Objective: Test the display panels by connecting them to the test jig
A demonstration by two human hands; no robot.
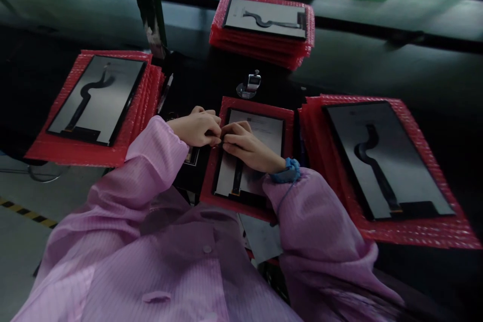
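Note:
In front of me a display panel (269,133) lies back side up on a red bubble-wrap bag (287,119). A dark flat ribbon cable (237,179) runs up from its lower edge and disappears beneath my right hand (251,150). That hand rests over the panel, its fingertips pinched together near the panel's left edge. Right against them, my left hand (198,128) is closed with thumb and forefinger together. Whatever the fingertips of both hands grip is too small or too hidden to make out.
Panels with cables lie on stacks of red bubble-wrap bags: a left stack (126,153), a right stack (418,234) and a far stack (260,48). A metal tally counter (253,82) stands beyond the middle panel. A pen (166,91) lies beside the left stack, near a green post (149,5).

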